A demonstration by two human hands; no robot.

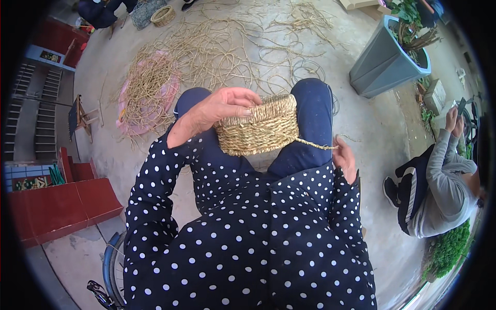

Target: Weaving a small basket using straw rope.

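Note:
A small round basket (258, 132) of woven straw rope sits between my knees, its opening tipped away from me. My left hand (221, 107) grips its rim on the left, with the fingers reaching over the edge and the thumb on the outer side. From the basket's right side a twisted straw cord (314, 145) runs out, fairly taut. Beside my right thigh my right hand (345, 157) is closed on that cord, and a thin loose end shows beyond the fingers. The inside of the basket is mostly hidden from this angle.
Long loose straw ropes (217, 49) sprawl over the concrete ahead, partly heaped on a pink sheet (124, 106). A grey planter (385, 62) stands ahead right. A seated person in grey (444, 191) is at right. A folding stool (81, 119) and red ledge (72, 206) are left.

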